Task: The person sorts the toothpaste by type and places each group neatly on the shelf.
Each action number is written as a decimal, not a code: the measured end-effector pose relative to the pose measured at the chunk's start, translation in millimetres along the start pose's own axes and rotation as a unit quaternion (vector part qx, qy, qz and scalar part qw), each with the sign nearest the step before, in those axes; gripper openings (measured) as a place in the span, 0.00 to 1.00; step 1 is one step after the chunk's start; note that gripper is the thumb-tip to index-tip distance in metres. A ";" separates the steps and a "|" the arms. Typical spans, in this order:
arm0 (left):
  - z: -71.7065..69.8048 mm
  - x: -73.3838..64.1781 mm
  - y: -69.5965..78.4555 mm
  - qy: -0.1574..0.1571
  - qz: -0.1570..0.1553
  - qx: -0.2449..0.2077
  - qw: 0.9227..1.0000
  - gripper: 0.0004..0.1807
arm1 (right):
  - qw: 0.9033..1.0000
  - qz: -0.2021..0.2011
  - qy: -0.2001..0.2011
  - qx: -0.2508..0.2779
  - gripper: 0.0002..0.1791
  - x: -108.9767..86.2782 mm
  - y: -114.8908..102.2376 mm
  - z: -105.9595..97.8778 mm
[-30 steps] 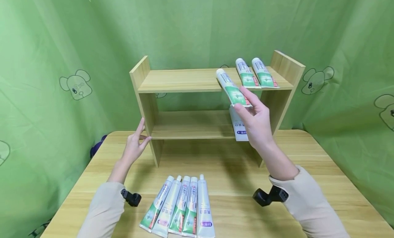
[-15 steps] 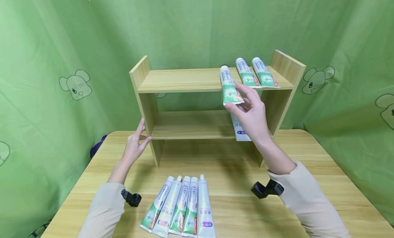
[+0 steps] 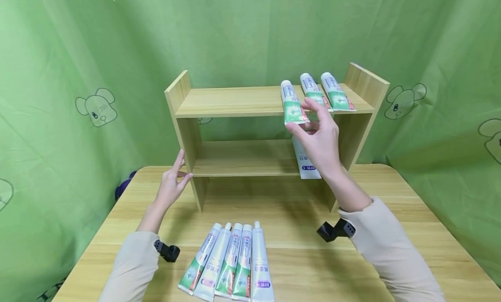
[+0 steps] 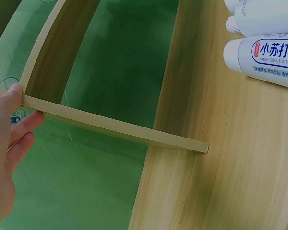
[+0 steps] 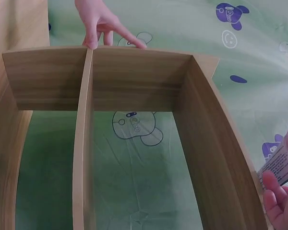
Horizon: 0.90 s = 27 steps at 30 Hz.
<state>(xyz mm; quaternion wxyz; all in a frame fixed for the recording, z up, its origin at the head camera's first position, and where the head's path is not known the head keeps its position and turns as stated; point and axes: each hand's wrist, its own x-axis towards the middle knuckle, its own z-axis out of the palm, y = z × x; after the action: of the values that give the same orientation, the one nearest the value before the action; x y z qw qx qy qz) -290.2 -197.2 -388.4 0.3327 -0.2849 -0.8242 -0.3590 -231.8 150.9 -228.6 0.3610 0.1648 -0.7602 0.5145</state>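
Note:
My right hand [image 3: 324,143] pinches the crimped end of a white-and-green toothpaste tube [image 3: 291,103]. The tube's cap end lies over the front of the shelf's top board [image 3: 231,101], left of two similar toothpaste tubes [image 3: 313,91]. At the right edge of the right wrist view, fingers hold the tube [image 5: 280,165] close by the top board. My left hand [image 3: 170,185] touches the wooden shelf's left side panel [image 3: 183,132] at middle-board height, thumb on the front edge and fingers on the outer face. A white-and-purple tube [image 3: 305,163] lies on the middle board, partly hidden by my right hand.
Several toothpaste tubes [image 3: 235,263], white-green and white-purple, lie side by side on the wooden table [image 3: 305,267] in front of the shelf. A green curtain [image 3: 235,37] with bear drawings hangs behind and at both sides.
My right hand has moved left and slightly up, and the toothpaste tube has swung from slanted to nearly straight over the top board. The left hand stays put.

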 end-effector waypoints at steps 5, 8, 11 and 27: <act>0.1 0.3 0.3 -0.003 0.000 -0.001 1.000 0.48 | 1.000 0.009 0.011 -0.018 0.31 5.3 5.4 1.1; 0.1 1.0 0.1 -0.003 0.001 -0.003 1.000 0.47 | 0.999 0.016 0.016 -0.033 0.31 8.5 7.7 1.4; 0.0 0.7 0.0 -0.003 0.001 -0.004 1.000 0.48 | 0.999 0.025 0.015 -0.032 0.33 10.7 9.3 2.0; 0.6 0.0 -2.0 0.009 0.017 -0.001 1.000 0.50 | 0.999 0.017 0.013 -0.039 0.35 19.5 13.2 3.7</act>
<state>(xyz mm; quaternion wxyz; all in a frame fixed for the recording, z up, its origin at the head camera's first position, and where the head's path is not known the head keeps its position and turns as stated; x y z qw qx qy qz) -291.8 -197.9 -389.5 0.3457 -0.2957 -0.8157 -0.3572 -254.7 155.5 -224.1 0.3685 0.1312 -0.7774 0.4925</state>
